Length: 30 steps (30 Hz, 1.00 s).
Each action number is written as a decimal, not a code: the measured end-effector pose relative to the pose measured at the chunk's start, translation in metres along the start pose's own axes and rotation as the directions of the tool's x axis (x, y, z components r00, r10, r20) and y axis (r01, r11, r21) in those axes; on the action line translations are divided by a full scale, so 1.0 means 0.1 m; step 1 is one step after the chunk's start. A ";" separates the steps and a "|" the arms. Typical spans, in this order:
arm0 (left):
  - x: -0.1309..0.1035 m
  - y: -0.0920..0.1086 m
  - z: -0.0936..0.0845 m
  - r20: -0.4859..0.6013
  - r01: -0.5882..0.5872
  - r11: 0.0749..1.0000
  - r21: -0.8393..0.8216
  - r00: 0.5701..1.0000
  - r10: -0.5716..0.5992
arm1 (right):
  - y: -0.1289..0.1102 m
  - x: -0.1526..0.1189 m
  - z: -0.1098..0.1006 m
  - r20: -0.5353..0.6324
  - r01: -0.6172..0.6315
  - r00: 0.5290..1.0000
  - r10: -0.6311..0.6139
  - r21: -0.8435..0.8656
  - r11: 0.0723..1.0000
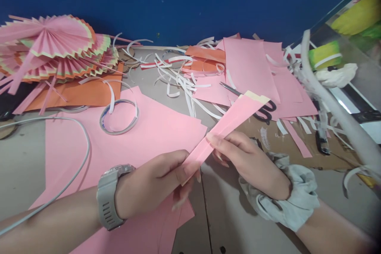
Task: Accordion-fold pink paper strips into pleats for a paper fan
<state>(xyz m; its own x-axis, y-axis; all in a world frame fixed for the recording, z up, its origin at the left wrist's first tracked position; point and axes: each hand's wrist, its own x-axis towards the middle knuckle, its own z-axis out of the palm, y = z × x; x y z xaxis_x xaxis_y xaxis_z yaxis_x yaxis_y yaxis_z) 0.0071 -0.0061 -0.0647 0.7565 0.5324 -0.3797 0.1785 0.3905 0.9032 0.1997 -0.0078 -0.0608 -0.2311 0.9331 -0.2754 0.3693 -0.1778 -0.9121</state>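
A folded strip of pink paper with a pale yellow edge at its far end slants up to the right between my hands. My left hand pinches its near end, thumb on top and fingers underneath. Around the strip's middle, my right hand is closed with the thumb pressed on the paper. Below and left of the strip lie large pink paper sheets. Black-handled scissors rest behind the strip's far end, partly hidden by it.
Pleated paper fans are piled at the far left on orange paper. A tape ring sits on the pink sheets. White paper strips lie across the back. A box cutter is at right; a grey cable curves at left.
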 end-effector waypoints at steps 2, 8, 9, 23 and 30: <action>0.00 0.00 0.00 -0.021 0.002 1.000 -0.001 1.000 -0.002 | 0.01 0.00 0.00 0.000 -0.006 1.000 0.006 0.017 1.000; -0.04 -0.02 0.00 -0.039 0.020 0.997 0.072 0.999 -0.017 | -0.01 0.00 0.00 -0.009 0.009 1.000 -0.009 0.010 1.000; -0.04 -0.02 0.00 -0.042 0.019 0.996 0.087 0.999 -0.016 | -0.01 0.00 0.00 -0.010 0.011 1.000 -0.011 0.003 1.000; -0.03 -0.04 0.00 -0.072 -0.012 0.975 0.223 0.997 0.029 | 0.05 0.01 0.06 0.006 -0.036 0.999 0.036 0.119 0.992; 0.00 -0.01 0.03 -0.095 -0.038 0.980 0.196 0.994 0.058 | -0.05 -0.04 0.15 0.255 0.071 0.965 -0.062 -0.027 0.997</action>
<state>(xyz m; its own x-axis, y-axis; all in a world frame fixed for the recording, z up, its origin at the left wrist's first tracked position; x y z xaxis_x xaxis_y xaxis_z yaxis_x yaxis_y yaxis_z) 0.0089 -0.0092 -0.0648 0.7025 0.6229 -0.3441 0.2690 0.2152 0.9388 0.1857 -0.0156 -0.0594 -0.4750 0.8320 -0.2866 0.3763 -0.1024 -0.9208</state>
